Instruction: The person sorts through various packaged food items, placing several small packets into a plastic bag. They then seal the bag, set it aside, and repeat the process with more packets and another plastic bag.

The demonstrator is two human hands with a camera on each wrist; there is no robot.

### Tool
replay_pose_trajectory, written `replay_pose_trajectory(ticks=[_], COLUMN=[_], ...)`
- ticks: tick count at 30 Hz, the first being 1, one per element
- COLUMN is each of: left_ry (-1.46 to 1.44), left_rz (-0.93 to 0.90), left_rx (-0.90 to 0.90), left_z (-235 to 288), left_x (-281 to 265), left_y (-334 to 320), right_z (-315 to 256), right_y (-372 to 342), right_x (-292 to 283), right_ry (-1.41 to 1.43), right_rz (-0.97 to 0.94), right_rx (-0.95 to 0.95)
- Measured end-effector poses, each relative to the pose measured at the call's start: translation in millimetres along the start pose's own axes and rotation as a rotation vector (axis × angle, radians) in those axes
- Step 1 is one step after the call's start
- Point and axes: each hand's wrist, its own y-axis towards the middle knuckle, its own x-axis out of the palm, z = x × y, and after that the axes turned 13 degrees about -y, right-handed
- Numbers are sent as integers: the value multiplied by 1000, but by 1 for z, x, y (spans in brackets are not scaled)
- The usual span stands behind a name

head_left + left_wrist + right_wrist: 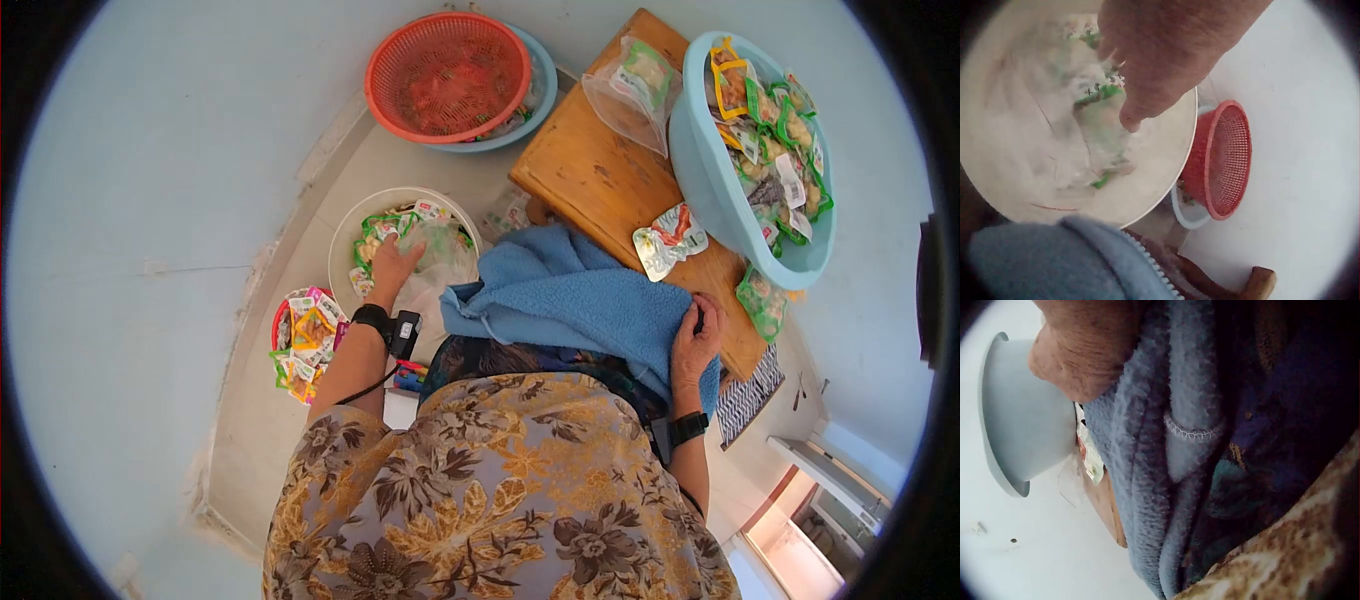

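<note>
Beside a pale blue wall (160, 180), down inside the white bucket (1160, 150) with the left hand (395, 270), the nearer one; cannot tell if gripping. Within the bucket, just beneath and past those fingertips, see jumbled packets (430, 209) with no shared long axis. Well right of the bucket, against blue cloth (580, 290) with the right hand (697, 345); cannot tell if holding it.
</note>
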Motion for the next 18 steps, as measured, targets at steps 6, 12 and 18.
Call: replay_pose_trajectory(ticks=[6,12,18], left_ry=[455,712,227], left_rz=[-124,-367,86], left_rx=[50,-27,207], left_z=[-23,-137,-57], left_x=[-49,-35,-43], left_y=[-29,-55,-78], right_z=[-2,6,0], right_y=[-1,-1,0], right_x=[0,7,1], right_ry=[16,41,24], right_rz=[-10,-2,-8], right_rx=[33,37,24])
